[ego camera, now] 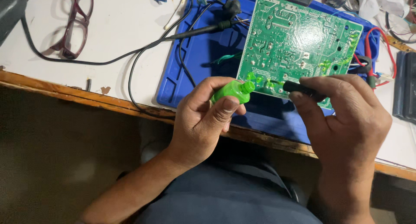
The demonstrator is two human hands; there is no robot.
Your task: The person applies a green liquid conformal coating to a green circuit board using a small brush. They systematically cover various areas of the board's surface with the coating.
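Gripping small green bottle (232, 91) in left hand (203, 120), thumb pressed on its side, nozzle aimed at lower edge of green circuit board (299, 42); right hand (346, 120) closed around black brush-cap (303, 89), tip touching board's lower edge; board tilted on blue work mat (190, 68) near front edge of white bench (117, 20); black probe (203, 30) lying across mat's upper left; maroon spectacles (76, 22) resting toward bench's far left corner.

My bottle (232, 91) was bright green, circuit board (299, 44) green, mat (190, 72) blue, desk (117, 24) white, glasses (73, 24) maroon.
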